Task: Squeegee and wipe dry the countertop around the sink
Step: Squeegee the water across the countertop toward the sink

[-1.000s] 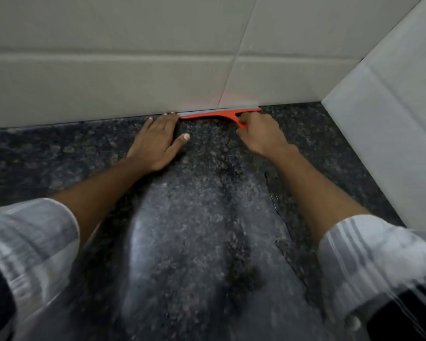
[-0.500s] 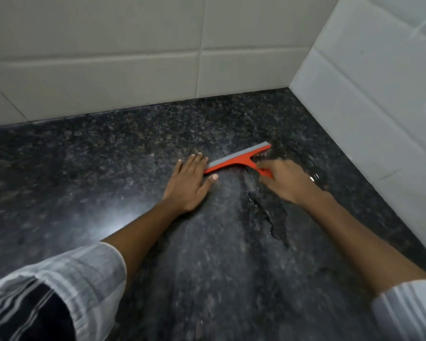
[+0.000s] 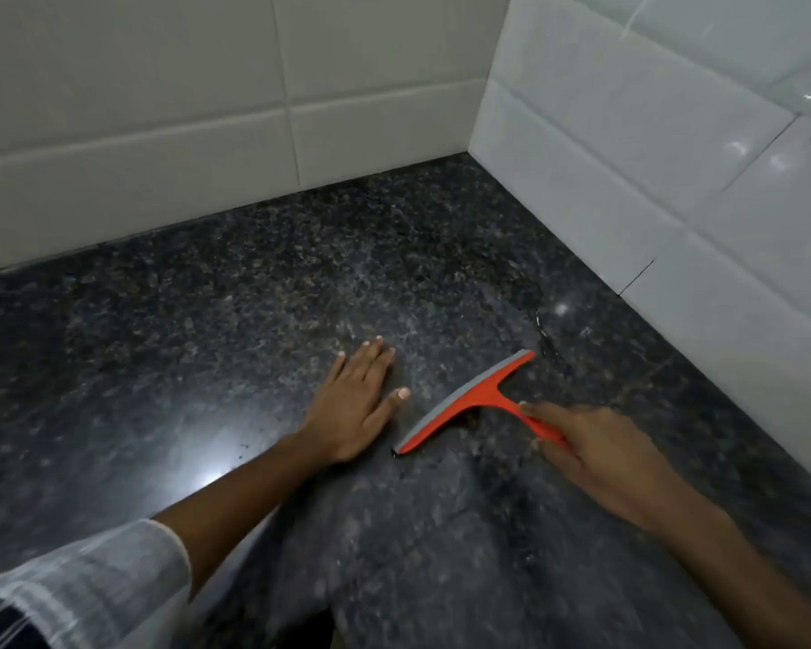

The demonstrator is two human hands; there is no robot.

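Observation:
An orange squeegee (image 3: 470, 399) with a grey rubber blade lies blade-down on the dark speckled granite countertop (image 3: 207, 330), angled from lower left to upper right. My right hand (image 3: 595, 454) grips its handle, index finger stretched along it. Just left of the blade, my left hand (image 3: 354, 407) rests flat on the stone with fingers spread, holding nothing. A thin line of water (image 3: 541, 330) shows on the stone beyond the blade's far tip. No sink is in view.
A cream tiled wall (image 3: 160, 133) runs along the back of the counter. A white tiled wall (image 3: 651, 180) closes the right side; the two meet in a corner at the upper right. A light glare (image 3: 211, 475) sits on the stone at the left.
The squeegee has been pulled from the back wall toward me across the stone, and its blade has turned more diagonal. My left hand came back with it and now sits apart from the blade.

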